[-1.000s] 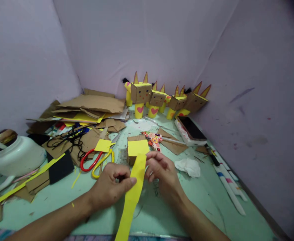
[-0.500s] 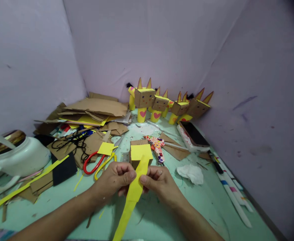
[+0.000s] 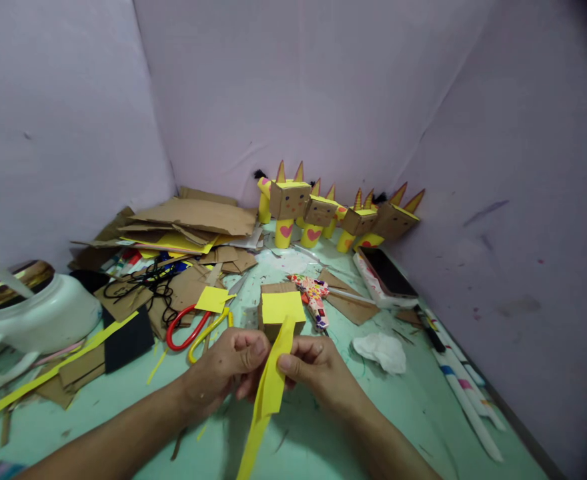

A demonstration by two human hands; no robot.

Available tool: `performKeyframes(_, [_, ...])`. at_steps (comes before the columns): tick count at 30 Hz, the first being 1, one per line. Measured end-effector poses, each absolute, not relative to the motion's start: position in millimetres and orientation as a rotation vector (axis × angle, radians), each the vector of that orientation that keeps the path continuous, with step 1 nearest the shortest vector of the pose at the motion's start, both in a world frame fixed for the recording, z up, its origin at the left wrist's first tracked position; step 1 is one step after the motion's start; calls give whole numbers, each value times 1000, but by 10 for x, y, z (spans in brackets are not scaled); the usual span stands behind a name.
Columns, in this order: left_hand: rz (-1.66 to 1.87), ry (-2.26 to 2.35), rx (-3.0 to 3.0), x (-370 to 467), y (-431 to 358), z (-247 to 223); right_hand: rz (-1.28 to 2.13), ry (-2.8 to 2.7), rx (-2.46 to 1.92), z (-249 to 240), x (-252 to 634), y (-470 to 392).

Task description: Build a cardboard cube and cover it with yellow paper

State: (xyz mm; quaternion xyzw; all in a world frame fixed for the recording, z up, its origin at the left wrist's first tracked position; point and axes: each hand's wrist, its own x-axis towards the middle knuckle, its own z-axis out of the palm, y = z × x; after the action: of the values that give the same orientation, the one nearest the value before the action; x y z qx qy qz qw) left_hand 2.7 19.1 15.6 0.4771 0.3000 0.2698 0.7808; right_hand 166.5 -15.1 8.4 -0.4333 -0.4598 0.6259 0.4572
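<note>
A long yellow paper strip (image 3: 273, 383) runs between my hands, its lower end trailing toward the table's near edge. My right hand (image 3: 318, 367) pinches the strip between thumb and fingers near its upper end. On the other side my left hand (image 3: 241, 360) has its fingers curled against the strip's left edge; part of its grip is hidden. Just beyond the hands stands a small cardboard box (image 3: 278, 289) with a yellow paper piece (image 3: 283, 307) on its top. Scissors with red and yellow handles (image 3: 181, 333) lie left of the box, under a small yellow square (image 3: 212, 299).
A patterned glue gun (image 3: 316, 297) and crumpled white tissue (image 3: 381, 352) lie to the right. Cardboard sheets (image 3: 193, 217) and black cord (image 3: 148, 283) are piled left, by a white pot (image 3: 58, 313). Horned cardboard figures (image 3: 291, 200) stand at the back; a phone (image 3: 388, 270) lies right.
The strip has turned more edge-on and looks narrower, folded lengthwise. My left thumb has shifted slightly off the strip's face. The view has tilted a little.
</note>
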Motion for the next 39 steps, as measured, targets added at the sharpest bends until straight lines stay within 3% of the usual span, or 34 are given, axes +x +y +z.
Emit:
performKeyframes(14, [647, 787, 1112, 33, 169, 226, 1563, -1117, -1060, 62, 1668, -150])
performKeyframes(19, [755, 860, 1547, -33, 145, 299, 1557, -1109, -1089, 75, 1637, -153])
performKeyframes(32, [1602, 1123, 2769, -325, 344, 395, 1618, -982, -1127, 119, 1747, -159])
performKeyframes(39, [1520, 1151, 2779, -533, 629, 193, 1652, -1070, -1173, 125, 1762, -166])
